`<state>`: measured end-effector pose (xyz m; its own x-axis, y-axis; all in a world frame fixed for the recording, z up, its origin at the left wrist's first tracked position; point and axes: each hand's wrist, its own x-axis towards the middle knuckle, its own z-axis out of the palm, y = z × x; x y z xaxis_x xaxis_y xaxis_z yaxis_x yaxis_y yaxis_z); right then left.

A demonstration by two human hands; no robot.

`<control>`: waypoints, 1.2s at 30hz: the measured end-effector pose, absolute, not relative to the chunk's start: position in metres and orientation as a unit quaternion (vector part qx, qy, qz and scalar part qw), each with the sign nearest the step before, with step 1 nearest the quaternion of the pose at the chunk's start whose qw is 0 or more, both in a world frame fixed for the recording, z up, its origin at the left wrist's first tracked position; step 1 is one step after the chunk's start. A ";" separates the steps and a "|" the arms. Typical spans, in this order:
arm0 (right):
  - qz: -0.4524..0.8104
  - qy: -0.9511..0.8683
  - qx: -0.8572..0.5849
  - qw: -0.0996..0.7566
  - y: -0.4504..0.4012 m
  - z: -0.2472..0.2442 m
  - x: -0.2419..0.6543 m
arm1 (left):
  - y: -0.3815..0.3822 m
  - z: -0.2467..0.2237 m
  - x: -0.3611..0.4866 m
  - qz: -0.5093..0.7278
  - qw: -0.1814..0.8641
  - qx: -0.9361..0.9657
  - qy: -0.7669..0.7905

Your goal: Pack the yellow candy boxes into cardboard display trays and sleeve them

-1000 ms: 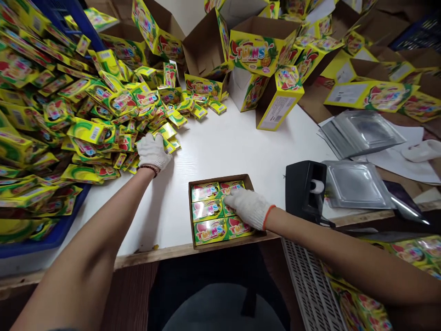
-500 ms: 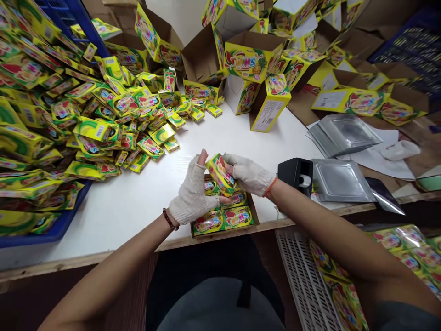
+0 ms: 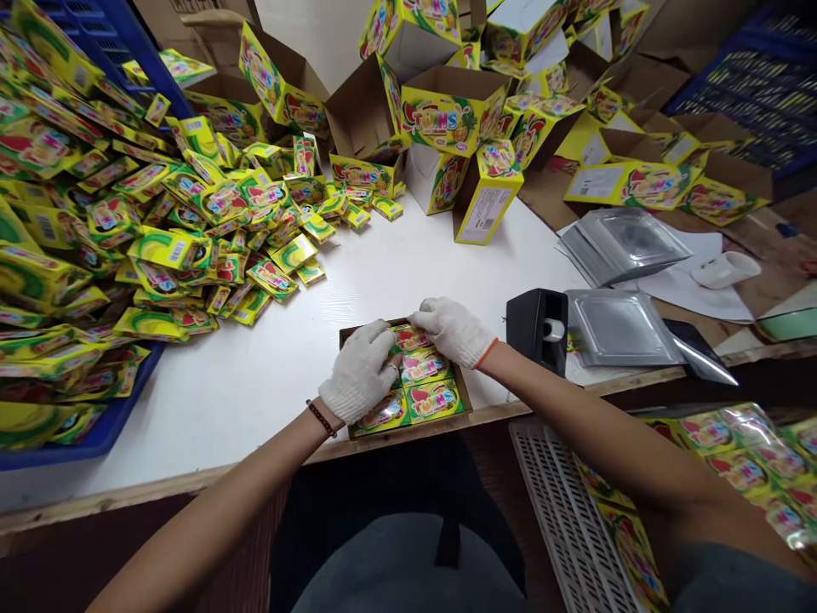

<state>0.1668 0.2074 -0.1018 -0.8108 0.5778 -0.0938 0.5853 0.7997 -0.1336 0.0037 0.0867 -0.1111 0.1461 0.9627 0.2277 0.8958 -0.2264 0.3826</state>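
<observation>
A shallow brown cardboard tray (image 3: 465,393) lies at the table's near edge with several small yellow-green TWINS candy boxes (image 3: 435,401) in it, printed side up. Over its left half rests my left hand (image 3: 361,372) in a white fingerless knit glove, thumb apart from the bent fingers, covering some boxes. My right hand (image 3: 456,332), gloved alike, reaches the tray's far right corner. Its fingers are closed at the edge of a TWINS box (image 3: 412,337) in the far row; the exact grip is partly hidden.
Loose candy boxes (image 3: 223,200) spill from a blue crate (image 3: 128,417) on the left. Open display cartons (image 3: 440,119) stand at the back. To the right are a black tape dispenser (image 3: 533,328), clear plastic lids (image 3: 622,328) and a white roll (image 3: 726,269). A white slatted basket (image 3: 568,511) is below.
The candy box held above the tray between both hands is now down in the far row. Both hands have lowered, and the left has turned palm down over the boxes.
</observation>
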 end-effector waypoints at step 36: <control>-0.151 0.969 0.182 0.067 0.120 -0.162 0.139 | 0.149 -0.121 -0.175 -0.006 -0.002 0.517 0.856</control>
<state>0.1395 0.1195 -0.1619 -0.9251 0.3322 -0.1841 0.3725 0.8881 -0.2693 -0.1747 0.1493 -0.1206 -0.4654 0.8851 -0.0026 0.8850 0.4654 -0.0114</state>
